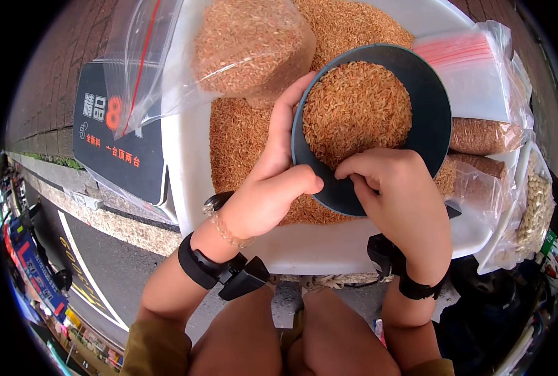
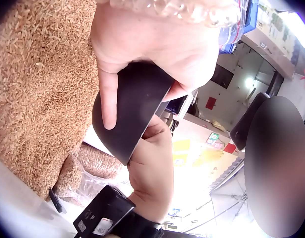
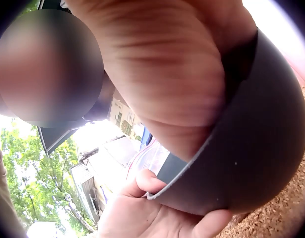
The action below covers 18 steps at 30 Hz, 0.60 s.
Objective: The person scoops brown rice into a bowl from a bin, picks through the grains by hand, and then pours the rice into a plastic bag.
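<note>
A dark grey bowl (image 1: pixel 426 94) with a heap of brown rice (image 1: pixel 357 103) in it is tilted over the rice bin. My left hand (image 1: pixel 263 188) grips its left edge, thumb on the rim side and fingers along the outside; the left wrist view shows a finger stretched over the bowl's dark outer wall (image 2: pixel 135 101). My right hand (image 1: pixel 401 188) reaches over the near rim, index finger and thumb bent together at the lower edge of the rice. In the right wrist view the bowl wall hides these fingertips; I cannot tell whether grains are between them.
Loose brown rice (image 1: pixel 235 141) fills a white bin (image 1: pixel 191 144). A clear bag of rice (image 1: pixel 248 53) stands at its back left, beside a dark printed box (image 1: pixel 119 135). Stacked zip bags (image 1: pixel 460 72) and packed rice (image 1: pixel 482 135) lie right; a bag of pale beans (image 1: pixel 536 200) stands farther right.
</note>
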Motion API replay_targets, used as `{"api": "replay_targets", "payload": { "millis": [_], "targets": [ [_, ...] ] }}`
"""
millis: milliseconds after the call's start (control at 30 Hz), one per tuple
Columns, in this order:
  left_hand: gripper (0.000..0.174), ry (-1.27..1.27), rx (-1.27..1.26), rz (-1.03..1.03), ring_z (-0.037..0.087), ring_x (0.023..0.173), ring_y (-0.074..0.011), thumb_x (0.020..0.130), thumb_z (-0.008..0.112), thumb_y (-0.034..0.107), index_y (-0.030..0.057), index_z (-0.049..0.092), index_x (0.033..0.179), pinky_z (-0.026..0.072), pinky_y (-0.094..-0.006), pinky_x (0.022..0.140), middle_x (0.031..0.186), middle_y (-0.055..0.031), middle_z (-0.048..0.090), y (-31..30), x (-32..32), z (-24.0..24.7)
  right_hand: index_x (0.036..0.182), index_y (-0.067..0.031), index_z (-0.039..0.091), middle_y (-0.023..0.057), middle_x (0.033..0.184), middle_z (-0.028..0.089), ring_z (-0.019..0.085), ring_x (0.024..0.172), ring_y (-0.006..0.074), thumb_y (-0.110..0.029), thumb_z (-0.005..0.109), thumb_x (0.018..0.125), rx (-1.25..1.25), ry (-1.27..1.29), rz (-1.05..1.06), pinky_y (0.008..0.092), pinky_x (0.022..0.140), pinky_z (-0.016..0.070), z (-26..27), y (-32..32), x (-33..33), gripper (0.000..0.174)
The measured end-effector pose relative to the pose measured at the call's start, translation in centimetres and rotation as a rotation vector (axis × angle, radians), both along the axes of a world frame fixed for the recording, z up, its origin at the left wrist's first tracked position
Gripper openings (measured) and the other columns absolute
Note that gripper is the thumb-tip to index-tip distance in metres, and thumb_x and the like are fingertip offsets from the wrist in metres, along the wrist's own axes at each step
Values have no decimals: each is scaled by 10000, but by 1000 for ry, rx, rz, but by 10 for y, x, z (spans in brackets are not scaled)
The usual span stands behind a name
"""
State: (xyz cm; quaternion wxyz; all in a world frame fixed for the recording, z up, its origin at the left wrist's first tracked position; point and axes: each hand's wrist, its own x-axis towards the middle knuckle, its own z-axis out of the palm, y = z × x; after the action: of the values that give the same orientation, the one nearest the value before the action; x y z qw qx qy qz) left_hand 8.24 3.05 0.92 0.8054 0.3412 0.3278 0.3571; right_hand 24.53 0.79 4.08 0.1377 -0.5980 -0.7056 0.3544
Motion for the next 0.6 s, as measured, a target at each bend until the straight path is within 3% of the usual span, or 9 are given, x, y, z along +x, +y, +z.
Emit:
{"api": "replay_targets", "payload": {
  "millis": [167, 233, 400, 500, 567, 600],
  "targets": [
    [854, -24, -21, 5, 251, 1255, -202, 617, 417, -40, 88, 48, 1376, 217, -305, 1017, 1354, -110, 236, 0, 0, 0, 742, 0, 601, 151, 686, 589, 577, 638, 303, 32, 563, 643, -37, 81, 1, 356, 585, 461, 12, -4, 4, 111],
    [844, -20, 5, -11, 237, 1260, -201, 624, 419, -34, 86, 54, 1376, 214, -306, 1017, 1358, -112, 224, 0, 0, -1, 745, -3, 599, 144, 667, 585, 571, 583, 291, 2, 603, 638, -182, 136, 35, 335, 544, 455, 28, -3, 6, 107],
    [834, 16, 84, -33, 219, 1266, -200, 632, 420, -28, 83, 60, 1376, 201, -309, 1024, 1368, -114, 200, 0, -1, -5, 744, -11, 602, 131, 659, 587, 558, 531, 270, -41, 661, 638, -176, 159, 60, 315, 486, 440, 29, -10, 12, 124],
    [834, 22, 72, -28, 216, 1266, -200, 632, 422, -26, 81, 60, 1376, 193, -312, 1028, 1370, -114, 196, 0, -1, -4, 744, -15, 610, 115, 644, 584, 541, 503, 234, -23, 662, 641, -170, 195, 16, 287, 464, 423, 24, -14, 13, 116],
    [836, 26, 71, -23, 217, 1266, -201, 631, 424, -25, 80, 60, 1376, 188, -313, 1030, 1369, -114, 199, 1, -1, -2, 743, -25, 627, 73, 570, 539, 451, 427, 146, 12, 666, 637, -115, 285, -61, 249, 410, 331, 22, -18, 12, 118],
    [838, 22, 49, -22, 217, 1266, -202, 628, 423, -26, 81, 59, 1375, 185, -313, 1030, 1366, -114, 207, 1, -2, -1, 743, -25, 627, 73, 570, 539, 451, 427, 146, 12, 666, 637, -114, 285, -60, 249, 410, 331, 24, -20, 12, 118]
  ]
}}
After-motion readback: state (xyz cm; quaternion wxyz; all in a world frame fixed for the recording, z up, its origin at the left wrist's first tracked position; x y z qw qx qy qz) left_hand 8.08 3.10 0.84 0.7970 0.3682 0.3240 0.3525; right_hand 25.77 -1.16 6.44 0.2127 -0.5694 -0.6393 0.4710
